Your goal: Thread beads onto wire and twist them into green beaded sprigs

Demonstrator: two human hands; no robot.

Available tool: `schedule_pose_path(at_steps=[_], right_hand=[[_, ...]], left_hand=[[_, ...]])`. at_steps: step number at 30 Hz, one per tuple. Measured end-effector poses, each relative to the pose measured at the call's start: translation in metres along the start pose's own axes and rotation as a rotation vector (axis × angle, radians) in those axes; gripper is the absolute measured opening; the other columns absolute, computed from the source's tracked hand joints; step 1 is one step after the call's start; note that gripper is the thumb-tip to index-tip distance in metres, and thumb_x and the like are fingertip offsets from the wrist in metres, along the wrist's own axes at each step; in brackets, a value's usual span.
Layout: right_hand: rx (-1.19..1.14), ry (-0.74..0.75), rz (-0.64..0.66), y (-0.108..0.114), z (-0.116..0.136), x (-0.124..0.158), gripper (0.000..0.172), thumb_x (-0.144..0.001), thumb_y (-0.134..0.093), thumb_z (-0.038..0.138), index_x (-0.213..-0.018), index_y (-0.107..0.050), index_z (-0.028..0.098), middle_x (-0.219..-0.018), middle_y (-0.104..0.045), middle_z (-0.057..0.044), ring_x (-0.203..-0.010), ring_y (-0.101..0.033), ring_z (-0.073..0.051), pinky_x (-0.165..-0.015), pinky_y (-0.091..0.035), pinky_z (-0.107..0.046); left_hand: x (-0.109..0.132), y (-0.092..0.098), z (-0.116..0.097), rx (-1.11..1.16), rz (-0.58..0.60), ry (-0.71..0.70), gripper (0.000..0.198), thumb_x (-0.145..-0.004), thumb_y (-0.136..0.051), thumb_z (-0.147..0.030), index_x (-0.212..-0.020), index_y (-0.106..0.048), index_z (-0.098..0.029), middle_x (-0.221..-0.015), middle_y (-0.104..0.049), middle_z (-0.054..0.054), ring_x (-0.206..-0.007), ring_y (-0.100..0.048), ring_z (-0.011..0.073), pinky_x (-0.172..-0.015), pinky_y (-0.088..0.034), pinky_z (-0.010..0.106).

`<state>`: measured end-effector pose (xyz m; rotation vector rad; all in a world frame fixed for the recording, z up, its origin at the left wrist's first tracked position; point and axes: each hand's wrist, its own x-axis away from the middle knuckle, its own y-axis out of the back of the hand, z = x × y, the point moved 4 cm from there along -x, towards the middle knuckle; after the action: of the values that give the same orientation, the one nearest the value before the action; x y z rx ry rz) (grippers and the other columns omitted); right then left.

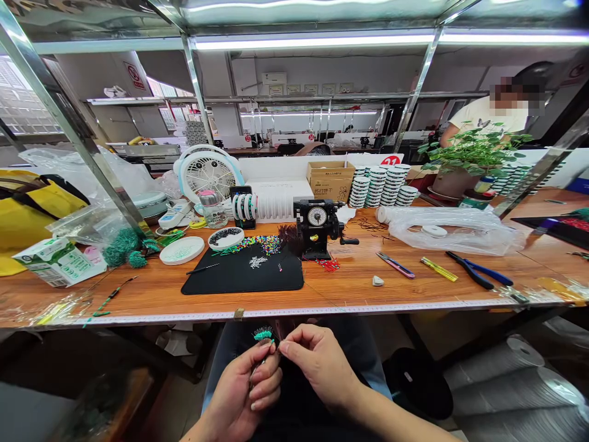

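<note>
Below the table's front edge, over my lap, my left hand (251, 383) is closed round a small bundle of thin dark wires with green ends (264, 334). The green ends fan out above its thumb and forefinger. My right hand (317, 362) is beside it, thumb and forefinger pinched together close to the bundle. Whatever lies between those right fingertips is too small to make out. On the table ahead lies a black mat (243, 273) with colourful beads (264, 244) and a little pile of silvery pieces (258, 262).
A black hand-cranked winder (317, 227) carries white spools (273, 207). Pliers (473, 270), tweezers (394, 265) and a yellow tube (439, 269) lie to the right. Stacked spools (384, 184), a fan (209, 175) and a potted plant (460, 166) stand behind. Another person (492, 113) is at the far right.
</note>
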<state>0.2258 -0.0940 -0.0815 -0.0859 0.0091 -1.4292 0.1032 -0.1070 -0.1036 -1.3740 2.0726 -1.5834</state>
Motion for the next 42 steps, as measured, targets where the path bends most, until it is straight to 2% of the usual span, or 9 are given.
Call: schedule_pose_path(at_steps=[7, 15, 18, 22, 26, 31, 34, 38, 42], right_hand=[[0.021, 0.014, -0.016, 0.000, -0.001, -0.001, 0.018, -0.074, -0.063, 0.030, -0.067, -0.069, 0.014, -0.065, -0.064, -0.002, -0.064, -0.053, -0.014, -0.062, -0.041, -0.024], [0.088, 0.034, 0.138, 0.000, -0.001, -0.004, 0.019, -0.073, -0.066, 0.033, -0.085, -0.075, 0.021, -0.077, -0.071, -0.004, -0.076, -0.062, -0.021, -0.070, -0.045, -0.029], [0.200, 0.061, 0.118, -0.001, -0.002, -0.003, 0.015, -0.075, -0.064, 0.030, -0.079, -0.076, 0.021, -0.072, -0.070, -0.003, -0.070, -0.060, -0.018, -0.065, -0.043, -0.027], [0.348, 0.100, 0.113, -0.004, -0.001, 0.004, 0.013, -0.071, -0.060, 0.018, -0.064, -0.071, 0.016, -0.062, -0.065, -0.002, -0.060, -0.055, -0.014, -0.056, -0.038, -0.024], [0.233, 0.178, 0.291, -0.005, 0.008, 0.009, 0.011, -0.066, -0.064, 0.015, -0.055, -0.064, 0.015, -0.055, -0.056, 0.002, -0.054, -0.047, -0.010, -0.052, -0.034, -0.021], [0.039, 0.092, 0.081, 0.006, 0.012, -0.003, 0.021, -0.076, -0.060, 0.027, -0.061, -0.065, 0.014, -0.056, -0.058, 0.000, -0.055, -0.049, -0.011, -0.056, -0.038, -0.023], [-0.079, 0.018, 0.154, -0.002, 0.010, -0.007, 0.026, -0.079, -0.058, 0.035, -0.069, -0.066, 0.012, -0.053, -0.059, -0.001, -0.051, -0.053, -0.013, -0.056, -0.042, -0.026], [0.000, 0.033, 0.049, 0.000, 0.010, -0.007, 0.023, -0.072, -0.066, 0.034, -0.067, -0.067, 0.011, -0.060, -0.062, -0.004, -0.057, -0.053, -0.013, -0.059, -0.042, -0.025], [0.049, 0.051, 0.015, 0.003, 0.007, -0.006, 0.018, -0.072, -0.065, 0.027, -0.063, -0.067, 0.012, -0.059, -0.060, -0.002, -0.057, -0.048, -0.011, -0.057, -0.038, -0.024]], left_hand=[[-0.001, 0.003, 0.000, -0.103, -0.032, -0.035, 0.019, -0.078, -0.059, -0.021, -0.064, -0.048, -0.014, -0.047, -0.028, -0.009, -0.034, -0.019, 0.0011, -0.032, -0.016, 0.013], [0.000, 0.008, -0.003, -0.589, -0.239, -0.134, 0.034, -0.068, -0.070, -0.041, -0.083, -0.052, -0.017, -0.043, -0.024, -0.013, -0.037, -0.009, 0.0021, -0.035, -0.004, 0.015], [-0.001, 0.009, -0.002, -0.660, -0.242, -0.191, 0.036, -0.068, -0.068, -0.048, -0.077, -0.050, -0.019, -0.044, -0.022, -0.013, -0.038, -0.013, 0.0030, -0.036, -0.009, 0.015], [0.000, 0.008, -0.009, -0.649, -0.283, -0.359, 0.031, -0.075, -0.065, -0.042, -0.071, -0.044, -0.019, -0.052, -0.032, -0.009, -0.043, -0.026, 0.0046, -0.040, -0.021, 0.016], [0.006, 0.006, -0.031, -0.514, -0.349, -0.594, 0.021, -0.081, -0.060, -0.032, -0.073, -0.046, -0.019, -0.055, -0.035, -0.008, -0.047, -0.031, 0.0064, -0.043, -0.029, 0.017], [0.004, -0.005, -0.024, -0.553, -0.184, -0.326, 0.015, -0.081, -0.060, -0.027, -0.075, -0.053, -0.015, -0.069, -0.054, 0.000, -0.058, -0.046, 0.0101, -0.057, -0.041, 0.024], [0.003, -0.010, -0.010, -0.621, -0.065, -0.230, 0.015, -0.084, -0.056, -0.029, -0.080, -0.055, -0.014, -0.067, -0.056, 0.002, -0.057, -0.049, 0.0113, -0.057, -0.041, 0.025], [0.001, -0.009, -0.001, -0.696, 0.045, -0.209, 0.017, -0.087, -0.052, -0.032, -0.083, -0.052, -0.016, -0.058, -0.049, -0.002, -0.054, -0.051, 0.0122, -0.057, -0.042, 0.027], [0.002, -0.006, -0.002, -0.671, 0.007, -0.257, 0.021, -0.087, -0.050, -0.036, -0.078, -0.049, -0.017, -0.056, -0.041, -0.005, -0.050, -0.048, 0.0111, -0.054, -0.044, 0.028]])
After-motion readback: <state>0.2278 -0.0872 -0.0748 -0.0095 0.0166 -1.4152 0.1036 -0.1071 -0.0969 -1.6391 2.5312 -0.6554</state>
